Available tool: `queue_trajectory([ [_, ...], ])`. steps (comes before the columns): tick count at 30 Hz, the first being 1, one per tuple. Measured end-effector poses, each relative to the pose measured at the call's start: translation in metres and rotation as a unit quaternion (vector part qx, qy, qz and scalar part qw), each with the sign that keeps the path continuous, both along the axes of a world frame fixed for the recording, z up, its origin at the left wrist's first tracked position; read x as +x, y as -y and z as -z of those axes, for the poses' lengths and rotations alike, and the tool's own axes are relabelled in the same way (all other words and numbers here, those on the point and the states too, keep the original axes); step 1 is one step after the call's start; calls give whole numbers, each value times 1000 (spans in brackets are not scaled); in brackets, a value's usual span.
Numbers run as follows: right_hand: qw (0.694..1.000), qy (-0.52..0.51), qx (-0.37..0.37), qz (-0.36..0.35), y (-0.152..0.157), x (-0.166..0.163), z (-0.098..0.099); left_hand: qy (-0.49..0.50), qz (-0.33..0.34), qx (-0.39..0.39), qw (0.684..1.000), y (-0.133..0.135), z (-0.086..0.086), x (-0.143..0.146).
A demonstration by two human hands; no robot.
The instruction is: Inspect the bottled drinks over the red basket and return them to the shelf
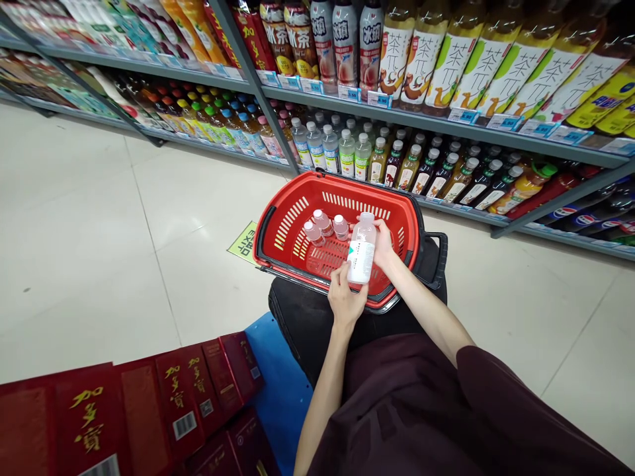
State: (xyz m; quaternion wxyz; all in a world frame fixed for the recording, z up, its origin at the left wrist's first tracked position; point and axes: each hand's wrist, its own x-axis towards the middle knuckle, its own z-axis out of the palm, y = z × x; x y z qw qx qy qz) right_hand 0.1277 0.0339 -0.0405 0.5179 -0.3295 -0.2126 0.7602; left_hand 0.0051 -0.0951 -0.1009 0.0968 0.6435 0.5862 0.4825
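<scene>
A clear drink bottle (362, 250) with a white label and cap is held over a red shopping basket (282, 218) that rests on my lap. My left hand (344, 297) grips the bottle's lower end. My right hand (383, 241) wraps round its upper part from behind. Three small pink bottles (325, 227) stand inside the basket at its far side.
Shop shelves of bottled drinks (397, 155) run along the far side of the aisle. Red cartons (149, 410) are stacked at lower left on a blue pallet (280, 390). A green floor sticker (244, 241) lies left of the basket on the pale tiled floor.
</scene>
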Motion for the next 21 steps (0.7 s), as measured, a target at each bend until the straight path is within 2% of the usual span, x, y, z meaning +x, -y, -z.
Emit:
queue_trajectory([
  [4, 999, -11, 36, -17, 0, -1, 0, -7, -24, -8, 1000, 0, 2, 2],
  [11, 992, -11, 74, -103, 4, -3, -3, 20, -18, 1, 1000, 0, 5, 4],
  [15, 989, -3, 106, -104, 6, -6, -4, -35, 10, -31, 999, 1, 6, 1],
  [21, 990, 31, 104, -87, 8, -6, -3, -112, 32, -32, 993, 2, 9, -4],
])
